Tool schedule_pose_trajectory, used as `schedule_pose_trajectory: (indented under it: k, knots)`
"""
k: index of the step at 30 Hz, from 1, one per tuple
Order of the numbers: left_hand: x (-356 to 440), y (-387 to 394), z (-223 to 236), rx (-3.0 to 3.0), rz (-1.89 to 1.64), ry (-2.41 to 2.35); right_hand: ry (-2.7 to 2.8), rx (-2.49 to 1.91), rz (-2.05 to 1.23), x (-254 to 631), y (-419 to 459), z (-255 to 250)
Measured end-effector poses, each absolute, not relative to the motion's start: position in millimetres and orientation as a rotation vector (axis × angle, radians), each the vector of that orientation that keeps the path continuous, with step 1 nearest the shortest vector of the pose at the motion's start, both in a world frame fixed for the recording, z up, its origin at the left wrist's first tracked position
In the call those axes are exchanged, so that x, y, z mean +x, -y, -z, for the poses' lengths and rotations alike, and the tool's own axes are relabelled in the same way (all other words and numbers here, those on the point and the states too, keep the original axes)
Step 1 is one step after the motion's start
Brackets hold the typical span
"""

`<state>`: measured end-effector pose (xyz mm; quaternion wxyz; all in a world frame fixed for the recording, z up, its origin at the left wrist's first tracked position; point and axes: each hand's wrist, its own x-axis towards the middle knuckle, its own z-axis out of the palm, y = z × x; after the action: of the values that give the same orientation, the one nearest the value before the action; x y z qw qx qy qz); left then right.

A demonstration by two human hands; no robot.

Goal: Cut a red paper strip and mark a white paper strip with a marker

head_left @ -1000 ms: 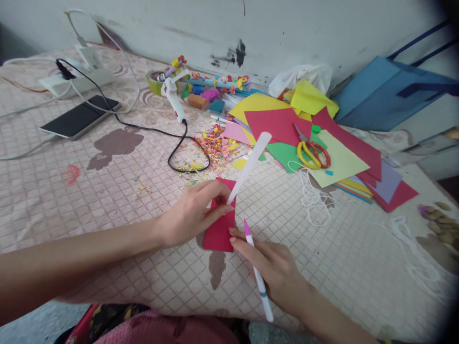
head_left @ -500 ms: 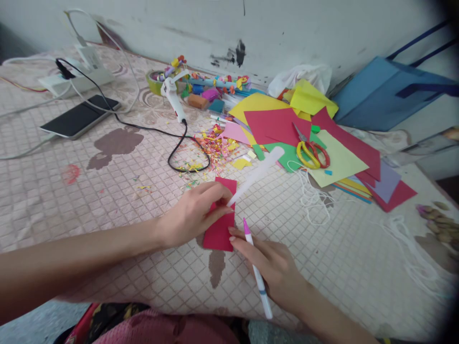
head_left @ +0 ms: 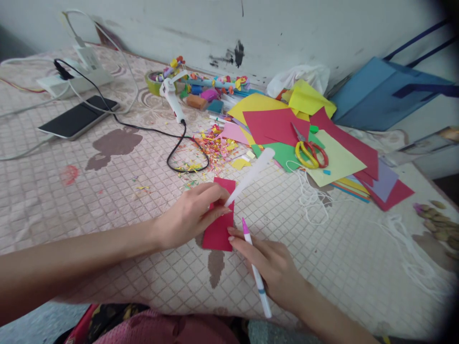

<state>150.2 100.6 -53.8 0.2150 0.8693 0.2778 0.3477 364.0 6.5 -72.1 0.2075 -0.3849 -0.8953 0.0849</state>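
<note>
On the patterned cloth in front of me lies a narrow strip of red paper (head_left: 218,234). My left hand (head_left: 195,210) rests over its upper part, thumb and fingers pinching a whitish, translucent stick (head_left: 247,182) with a rounded far end. That stick slants up and to the right, beyond the paper. My right hand (head_left: 274,265) has a white felt-tip pen (head_left: 257,277) with a pink tip end lodged between its fingers. The fingertips of that hand touch the right edge of the red strip. My left fingers hide part of the paper.
A hot glue gun (head_left: 173,100) with a looping black cord stands behind paper scraps (head_left: 217,148). Scissors (head_left: 310,154) lie on coloured sheets (head_left: 276,125), near white string (head_left: 311,196). A phone (head_left: 79,117) and power strip (head_left: 77,76) are at left, a blue bag (head_left: 383,95) at right.
The far end of the translucent stick has swung slightly left and down. Both hands and the red strip hold nearly the same place; the whole view has shifted a little.
</note>
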Motion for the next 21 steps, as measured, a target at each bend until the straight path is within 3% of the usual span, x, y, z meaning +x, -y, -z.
schedule_pose_trajectory:
  k: [21]
  knots:
    - [147.7, -101.3, 55.2, 2.402, -1.004, -0.859, 2.494, -1.057, -0.253, 363.2, -7.6, 70.2]
